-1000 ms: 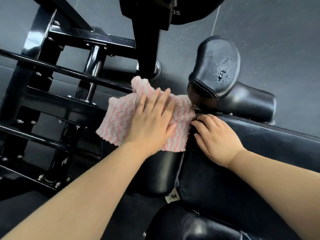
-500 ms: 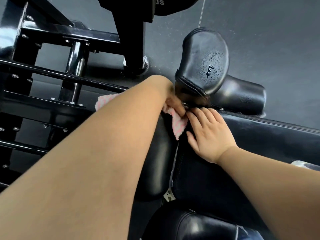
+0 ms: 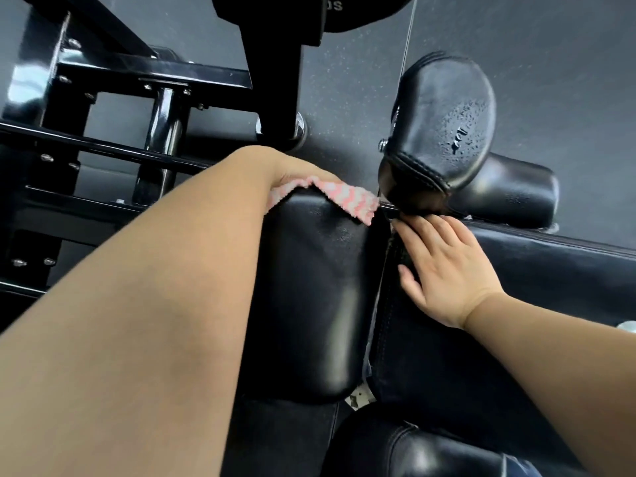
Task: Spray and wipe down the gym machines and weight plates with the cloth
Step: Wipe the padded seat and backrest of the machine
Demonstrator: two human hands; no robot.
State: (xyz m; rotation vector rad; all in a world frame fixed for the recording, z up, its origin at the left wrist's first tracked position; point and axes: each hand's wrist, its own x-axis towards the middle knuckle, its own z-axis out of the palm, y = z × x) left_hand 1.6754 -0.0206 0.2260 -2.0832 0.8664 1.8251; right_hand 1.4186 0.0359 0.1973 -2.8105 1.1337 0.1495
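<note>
Filling the left and far side of the scene is the black steel frame point(image 3: 103, 108) of a gym machine, its bolted crossbars and a glossy upright tube standing on dark speckled rubber floor point(image 3: 550, 63). Nearer, the machine's black upholstered pads take up the middle and right: a long rounded pad point(image 3: 316, 304) in the centre, a flat seat pad point(image 3: 533, 277) to its right, and at the far right an oval roller pad point(image 3: 444, 122) whose face is beaded with spray droplets. Part of a weight plate point(image 3: 275, 12) shows at the top edge.

A bare left forearm crosses from the near left up to the far end of the centre pad. There the left hand point(image 3: 296, 170) lies over a pink-and-white cloth point(image 3: 344, 197), which is draped over the pad's far edge with one corner hanging toward the right. Its fingers are hidden behind the pad, so I cannot tell whether this grip is closed on the cloth or only pressing it.

On the seat pad, the right hand point(image 3: 444, 266) rests flat, fingers straight and relaxed, tips reaching the gap just beneath the roller pad, holding nothing.
</note>
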